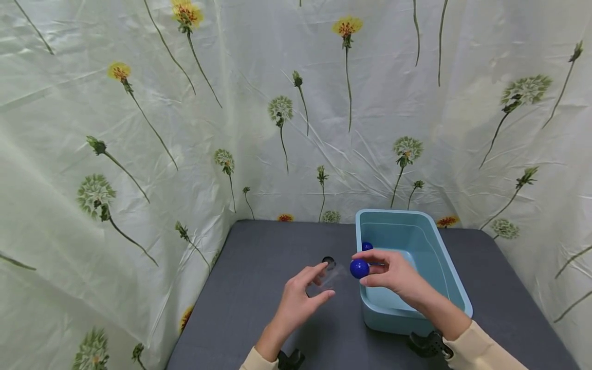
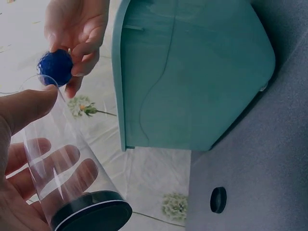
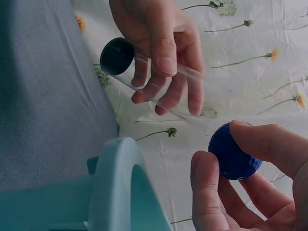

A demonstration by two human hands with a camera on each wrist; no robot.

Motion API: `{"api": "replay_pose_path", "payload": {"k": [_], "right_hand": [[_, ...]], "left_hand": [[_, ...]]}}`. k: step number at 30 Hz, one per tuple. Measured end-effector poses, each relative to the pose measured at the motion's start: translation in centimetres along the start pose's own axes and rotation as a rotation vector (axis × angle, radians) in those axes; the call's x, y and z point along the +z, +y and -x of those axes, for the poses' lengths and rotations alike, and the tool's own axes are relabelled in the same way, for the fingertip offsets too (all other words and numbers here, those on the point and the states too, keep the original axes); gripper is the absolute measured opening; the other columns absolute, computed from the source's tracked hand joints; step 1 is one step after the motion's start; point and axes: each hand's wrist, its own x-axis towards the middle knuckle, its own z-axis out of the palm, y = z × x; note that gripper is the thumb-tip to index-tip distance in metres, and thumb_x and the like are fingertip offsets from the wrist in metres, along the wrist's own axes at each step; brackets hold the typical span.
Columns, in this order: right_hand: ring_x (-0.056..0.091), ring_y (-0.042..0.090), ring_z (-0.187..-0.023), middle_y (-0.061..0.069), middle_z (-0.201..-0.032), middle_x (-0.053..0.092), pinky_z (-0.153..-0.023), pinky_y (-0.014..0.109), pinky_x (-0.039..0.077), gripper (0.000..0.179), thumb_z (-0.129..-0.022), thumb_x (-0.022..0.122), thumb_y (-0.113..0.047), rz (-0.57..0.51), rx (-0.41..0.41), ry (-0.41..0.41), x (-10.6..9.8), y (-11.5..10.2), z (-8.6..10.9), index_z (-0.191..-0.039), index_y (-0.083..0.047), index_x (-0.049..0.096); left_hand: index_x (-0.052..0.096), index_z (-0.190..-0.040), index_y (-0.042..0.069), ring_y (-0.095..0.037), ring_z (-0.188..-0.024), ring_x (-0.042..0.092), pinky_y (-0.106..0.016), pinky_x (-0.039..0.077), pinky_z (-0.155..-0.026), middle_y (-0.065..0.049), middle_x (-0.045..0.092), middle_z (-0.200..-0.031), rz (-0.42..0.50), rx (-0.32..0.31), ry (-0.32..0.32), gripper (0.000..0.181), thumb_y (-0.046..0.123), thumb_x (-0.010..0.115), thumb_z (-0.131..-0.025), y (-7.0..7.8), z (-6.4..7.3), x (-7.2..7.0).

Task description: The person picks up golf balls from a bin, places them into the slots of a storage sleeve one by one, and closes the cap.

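Observation:
My left hand (image 1: 298,295) holds a clear plastic tube (image 2: 43,125) with a black end cap (image 2: 91,214), thumb on one side and fingers round the other. The tube lies tilted, its open end toward my right hand (image 1: 400,277). Between the thumb and fingers of that right hand is a shiny blue golf ball (image 3: 235,153), dimpled all over. The ball overlaps the tube's rim in the left wrist view, while the right wrist view has it close beside the open end. No ball shows inside the tube.
A light blue plastic bin (image 1: 393,321) stands under and behind my right hand. Another blue ball (image 1: 367,246) shows inside its left wall, partly hidden. A loose black cap (image 2: 218,200) lies on the dark grey table (image 1: 273,252). Flower-printed curtain (image 1: 259,133) hangs behind.

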Motion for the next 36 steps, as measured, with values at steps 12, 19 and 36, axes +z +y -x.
{"api": "replay_pose_path", "payload": {"k": [12,19,36], "right_hand": [[0.064,0.040,-0.107,0.019,-0.127,0.061,-0.084,0.040,0.056,0.047,-0.090,0.077,-0.014,0.071,-0.019,-0.013,0.5,0.2,-0.2,-0.134,-0.006,0.061],[0.065,0.034,-0.105,0.017,-0.126,0.061,-0.082,0.037,0.057,0.047,-0.090,0.077,-0.017,0.110,-0.025,-0.032,0.8,0.1,-0.6,-0.134,-0.009,0.061],[0.064,0.035,-0.096,0.014,-0.119,0.064,-0.076,0.039,0.057,0.045,-0.090,0.078,-0.019,0.178,-0.050,-0.060,1.4,0.1,-1.0,-0.132,-0.015,0.064]], "left_hand": [[0.062,-0.133,0.025,-0.013,-0.090,0.067,-0.032,0.055,-0.080,0.010,0.067,-0.112,0.013,0.004,0.006,0.052,0.035,0.081,-0.086,0.3,0.1,0.1],[0.063,-0.132,0.024,-0.012,-0.089,0.066,-0.029,0.054,-0.078,0.010,0.066,-0.110,-0.006,0.057,-0.007,0.051,0.034,0.082,-0.086,0.1,0.1,0.1],[0.064,-0.132,0.026,-0.002,-0.088,0.061,-0.028,0.054,-0.077,0.012,0.066,-0.110,0.010,0.001,-0.044,0.048,0.036,0.080,-0.087,0.1,0.3,0.1]]}}
